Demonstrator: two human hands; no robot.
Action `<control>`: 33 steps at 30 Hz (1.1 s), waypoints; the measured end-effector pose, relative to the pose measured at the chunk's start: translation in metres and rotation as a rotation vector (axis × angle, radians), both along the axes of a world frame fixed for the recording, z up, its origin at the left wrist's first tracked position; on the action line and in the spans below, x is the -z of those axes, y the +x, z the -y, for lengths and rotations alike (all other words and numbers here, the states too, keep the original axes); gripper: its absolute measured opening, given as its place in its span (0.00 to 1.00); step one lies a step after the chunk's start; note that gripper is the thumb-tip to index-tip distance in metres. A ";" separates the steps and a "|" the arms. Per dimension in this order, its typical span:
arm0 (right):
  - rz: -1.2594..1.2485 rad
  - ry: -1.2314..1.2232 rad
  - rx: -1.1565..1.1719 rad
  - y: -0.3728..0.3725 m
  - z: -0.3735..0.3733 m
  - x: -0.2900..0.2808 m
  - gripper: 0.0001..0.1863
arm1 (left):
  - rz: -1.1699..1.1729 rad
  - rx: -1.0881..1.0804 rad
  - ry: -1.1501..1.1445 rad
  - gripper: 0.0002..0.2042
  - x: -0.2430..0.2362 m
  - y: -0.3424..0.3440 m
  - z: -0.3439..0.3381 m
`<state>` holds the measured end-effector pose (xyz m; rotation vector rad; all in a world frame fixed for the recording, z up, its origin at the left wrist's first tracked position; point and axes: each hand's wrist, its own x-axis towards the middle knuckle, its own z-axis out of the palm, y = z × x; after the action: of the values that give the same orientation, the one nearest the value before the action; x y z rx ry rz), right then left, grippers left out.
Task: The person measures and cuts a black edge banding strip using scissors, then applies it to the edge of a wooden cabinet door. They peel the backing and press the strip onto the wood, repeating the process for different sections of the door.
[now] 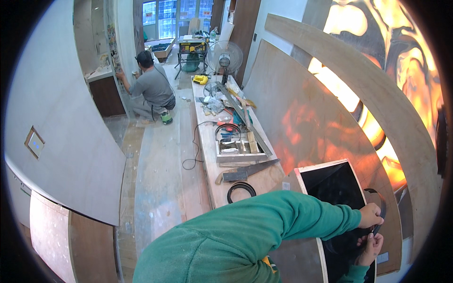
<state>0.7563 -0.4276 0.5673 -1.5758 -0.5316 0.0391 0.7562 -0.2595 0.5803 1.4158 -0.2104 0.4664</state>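
An open wooden box [325, 177] with a black inside and pale edges stands at the right. My left hand [372, 215] reaches across it in a green sleeve, its fingers closed on a dark, curved flexible strip [381, 200] at the box's right edge. Just below, my right hand [370, 247] is curled close to the same strip, thumb and forefinger together; what its fingertips hold, if anything, is too small to make out. A coil of black strip [241, 192] lies on the near end of the workbench.
The long workbench [271, 177] carries a handsaw [247, 170], a tray of small parts [240, 157], metal lengths and a yellow power tool [200, 79]. A fan [225, 61] stands at its far end. Another person [155, 85] squats by the left wall. Curved wooden panels [302, 94] lean at the right.
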 end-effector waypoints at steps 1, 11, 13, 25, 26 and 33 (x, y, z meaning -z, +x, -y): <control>0.000 0.000 0.003 0.000 0.000 0.000 0.12 | 0.002 0.001 -0.006 0.12 -0.001 -0.001 0.000; 0.028 -0.006 0.036 -0.004 -0.003 -0.003 0.10 | 0.014 0.055 0.024 0.13 -0.003 -0.005 -0.002; 0.037 -0.003 0.034 -0.005 -0.002 -0.003 0.10 | 0.012 0.074 0.056 0.13 -0.003 -0.008 -0.002; 0.030 0.040 -0.042 0.001 0.006 -0.003 0.10 | 0.016 0.095 0.145 0.13 0.002 -0.010 0.003; 0.023 0.049 -0.030 0.002 0.006 -0.002 0.10 | 0.023 0.087 0.144 0.13 0.003 -0.008 0.003; -0.005 0.060 -0.014 0.005 0.007 -0.003 0.10 | 0.035 -0.017 0.227 0.16 0.004 -0.001 0.000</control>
<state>0.7609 -0.4349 0.5703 -1.5131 -0.5355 0.0372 0.7548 -0.2597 0.5768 1.6327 -0.2865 0.4931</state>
